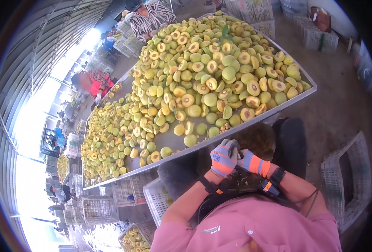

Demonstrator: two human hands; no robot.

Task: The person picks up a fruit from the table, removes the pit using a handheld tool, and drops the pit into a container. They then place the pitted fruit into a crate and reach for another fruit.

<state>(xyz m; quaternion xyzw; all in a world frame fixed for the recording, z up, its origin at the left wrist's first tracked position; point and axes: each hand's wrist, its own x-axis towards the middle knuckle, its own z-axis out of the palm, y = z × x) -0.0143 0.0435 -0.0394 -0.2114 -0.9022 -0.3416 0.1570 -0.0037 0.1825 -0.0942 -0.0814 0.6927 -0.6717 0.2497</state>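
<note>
Both my hands are together just below the near edge of the metal-rimmed table (253, 122), in grey and orange work gloves. My left hand (224, 158) is curled into a fist, its knuckles up. Right against it, my right hand (253, 162) has its fingers bent in toward the left one. A small dark shape shows between the two hands; I cannot tell what it is. On the table beyond lies a big heap of yellow-green fruit (211, 84), many cut in half with brown pits showing. A few small pit pieces (224, 127) lie near the edge.
A white crate (155, 199) stands left of my legs, and another (345, 180) to my right. More crates (97, 208) stand under the table's left side. Across the table are a person in a striped top (152, 17) and a person in red (97, 84).
</note>
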